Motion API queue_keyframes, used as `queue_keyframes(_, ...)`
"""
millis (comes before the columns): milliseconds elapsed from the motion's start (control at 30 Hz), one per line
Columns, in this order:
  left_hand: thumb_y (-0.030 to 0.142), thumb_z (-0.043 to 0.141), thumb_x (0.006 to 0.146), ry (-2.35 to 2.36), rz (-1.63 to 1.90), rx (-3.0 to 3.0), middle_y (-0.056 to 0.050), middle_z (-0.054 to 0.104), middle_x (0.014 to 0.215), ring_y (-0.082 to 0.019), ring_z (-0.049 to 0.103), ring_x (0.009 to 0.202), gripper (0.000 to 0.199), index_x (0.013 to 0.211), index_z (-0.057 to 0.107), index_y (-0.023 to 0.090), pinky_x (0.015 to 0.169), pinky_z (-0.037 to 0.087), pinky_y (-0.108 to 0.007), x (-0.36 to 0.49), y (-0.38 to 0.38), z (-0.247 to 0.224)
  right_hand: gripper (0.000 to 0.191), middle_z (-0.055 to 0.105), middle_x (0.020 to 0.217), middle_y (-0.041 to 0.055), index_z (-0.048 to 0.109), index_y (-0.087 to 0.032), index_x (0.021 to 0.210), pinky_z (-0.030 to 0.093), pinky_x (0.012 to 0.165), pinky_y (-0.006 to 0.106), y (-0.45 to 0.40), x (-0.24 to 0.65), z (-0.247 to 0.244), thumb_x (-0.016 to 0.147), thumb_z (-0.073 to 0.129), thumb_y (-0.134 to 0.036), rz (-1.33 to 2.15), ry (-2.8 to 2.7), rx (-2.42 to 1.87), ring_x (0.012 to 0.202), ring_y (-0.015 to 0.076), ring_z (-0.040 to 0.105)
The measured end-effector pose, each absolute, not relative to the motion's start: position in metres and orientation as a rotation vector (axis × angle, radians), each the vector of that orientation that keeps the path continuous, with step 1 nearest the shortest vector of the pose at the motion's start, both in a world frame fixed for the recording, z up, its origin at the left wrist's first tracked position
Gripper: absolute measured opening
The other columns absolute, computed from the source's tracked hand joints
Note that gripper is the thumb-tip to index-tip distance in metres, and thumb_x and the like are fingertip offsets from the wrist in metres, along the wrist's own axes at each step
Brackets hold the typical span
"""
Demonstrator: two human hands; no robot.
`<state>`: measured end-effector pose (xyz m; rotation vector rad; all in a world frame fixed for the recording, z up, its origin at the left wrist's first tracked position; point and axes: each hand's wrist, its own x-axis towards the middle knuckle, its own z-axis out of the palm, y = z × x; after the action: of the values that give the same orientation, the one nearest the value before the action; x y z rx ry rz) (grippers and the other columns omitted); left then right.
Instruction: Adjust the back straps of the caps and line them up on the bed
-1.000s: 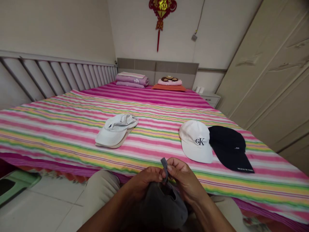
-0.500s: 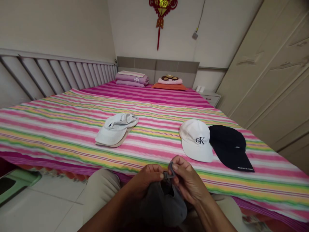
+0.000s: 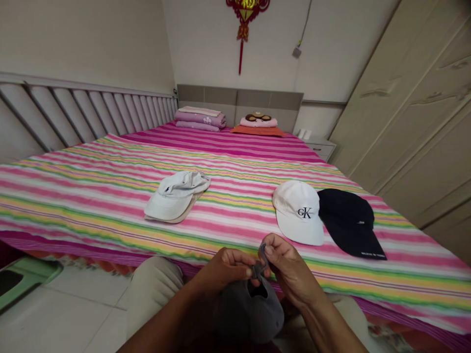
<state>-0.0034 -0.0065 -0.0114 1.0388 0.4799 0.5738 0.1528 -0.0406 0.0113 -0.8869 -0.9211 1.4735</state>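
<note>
A dark grey cap (image 3: pixel 253 314) hangs between my knees, its back opening facing up. My left hand (image 3: pixel 230 268) pinches the buckle (image 3: pixel 257 269) on the cap's rear strap. Between thumb and fingers, my right hand (image 3: pixel 285 262) grips the loose end of that grey strap (image 3: pixel 263 252), which curls upward out of the buckle. Much of the cap's lower part lies in shadow. Beyond my hands on the bed, a white cap with black letters (image 3: pixel 299 213) touches a black cap (image 3: pixel 349 223) at the right. A pale cap (image 3: pixel 176 196) rests on a beige one at the left.
A striped sheet (image 3: pixel 110 191) covers the bed. Folded purple bedding (image 3: pixel 200 119) and an orange and pink stack (image 3: pixel 257 128) lie by the headboard (image 3: pixel 239 100). A green stool (image 3: pixel 31 279) stands on the floor at left; a wardrobe (image 3: pixel 408 108) rises at right.
The grey cap's back opening shows more widely now. My right hand has shifted slightly up and right with the strap end, while the left still holds the buckle.
</note>
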Motion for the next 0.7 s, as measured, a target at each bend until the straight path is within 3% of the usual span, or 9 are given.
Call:
queue_keyframes(167,0.022,0.07,0.06,0.51,0.537,0.927,-0.006,0.067,0.062,-0.011,0.057,0.054,0.022,0.079,0.069,0.011,0.054,0.042,-0.019,-0.005,-0.005,-0.017,0.024,0.048,0.044,-0.0063,0.056,-0.015,0.062,0.018,0.036,0.017,-0.041,0.155,0.01,0.059,0.073,-0.031,1.489,-0.902,-1.018,0.033,0.0023,0.033)
queue_keyframes(367,0.02,0.071,0.059,0.521,0.54,0.839,-0.007,0.068,0.061,-0.01,0.057,0.048,0.022,0.077,0.069,0.008,0.048,0.042,-0.018,-0.005,-0.003,-0.024,0.018,0.045,0.041,-0.008,0.06,-0.014,0.061,0.009,0.034,0.018,-0.042,0.155,0.01,0.055,0.072,-0.025,1.539,-0.91,-1.08,0.031,0.0003,0.024)
queue_keyframes(700,0.02,0.07,0.059,0.481,0.563,0.817,-0.009,0.069,0.064,-0.012,0.059,0.052,0.02,0.074,0.069,0.007,0.052,0.044,-0.02,-0.005,-0.005,-0.02,0.019,0.042,0.051,-0.008,0.049,-0.016,0.061,0.018,0.044,0.02,-0.039,0.155,0.008,0.056,0.067,-0.023,1.414,-1.077,-1.175,0.045,0.0047,0.031)
